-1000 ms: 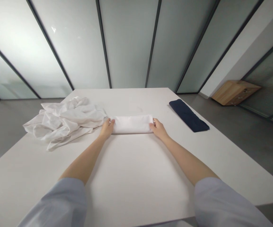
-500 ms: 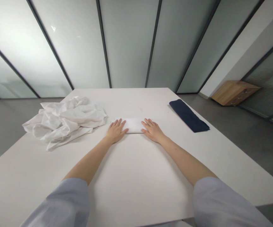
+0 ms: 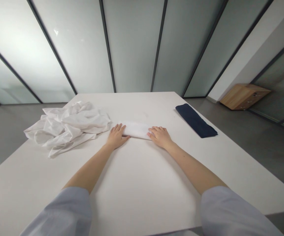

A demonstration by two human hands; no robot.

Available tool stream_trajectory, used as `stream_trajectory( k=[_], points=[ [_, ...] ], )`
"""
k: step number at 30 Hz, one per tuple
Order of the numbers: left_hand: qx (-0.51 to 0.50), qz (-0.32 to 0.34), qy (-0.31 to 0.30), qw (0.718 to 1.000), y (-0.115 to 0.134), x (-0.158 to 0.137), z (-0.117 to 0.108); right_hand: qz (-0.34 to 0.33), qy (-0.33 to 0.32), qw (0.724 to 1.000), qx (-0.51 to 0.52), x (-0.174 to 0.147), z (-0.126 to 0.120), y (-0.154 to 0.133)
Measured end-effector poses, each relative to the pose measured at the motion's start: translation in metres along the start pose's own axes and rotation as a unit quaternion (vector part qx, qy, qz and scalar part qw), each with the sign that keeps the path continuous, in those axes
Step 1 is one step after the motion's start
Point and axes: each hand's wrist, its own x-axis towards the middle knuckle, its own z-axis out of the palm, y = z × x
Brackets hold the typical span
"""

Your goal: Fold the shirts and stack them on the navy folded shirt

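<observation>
A folded white cloth (image 3: 137, 130) lies between my hands near the middle of the table, slightly askew. My left hand (image 3: 117, 137) rests at its left end, fingers apart and the thumb stretched along the front edge. At the right end, my right hand (image 3: 160, 137) has its fingers bent and closed over the cloth, with the thumb at the front edge. What lies beneath the palms is hidden.
A crumpled heap of white fabric (image 3: 70, 126) lies on the white table (image 3: 142, 183) at the left. A folded dark blue cloth (image 3: 196, 121) lies near the right edge. Beyond stand frosted glass panels (image 3: 134, 46) and a wooden cabinet (image 3: 242, 95).
My left hand has shifted slightly left, and my right fingers have bent from lying flat. The folded white cloth has turned a little, its right end closer to me.
</observation>
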Motion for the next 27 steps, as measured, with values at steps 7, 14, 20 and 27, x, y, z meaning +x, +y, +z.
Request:
stream_trajectory(
  k=[7,14,20,27],
  points=[
    [-0.088,-0.07,0.118,0.987,-0.026,0.009,0.009,0.026,0.03,0.999,-0.013,0.008,-0.017,-0.003],
    [-0.147,-0.077,0.147,0.975,-0.033,0.012,0.017,0.056,-0.078,0.993,0.067,0.06,-0.021,-0.003],
    [-0.168,-0.083,0.14,0.972,-0.032,0.012,0.016,0.103,-0.195,0.967,0.129,0.085,-0.018,0.001],
    [-0.173,-0.085,0.125,0.973,-0.03,0.011,0.013,0.086,-0.231,0.96,0.133,0.081,-0.021,-0.004]
  ],
)
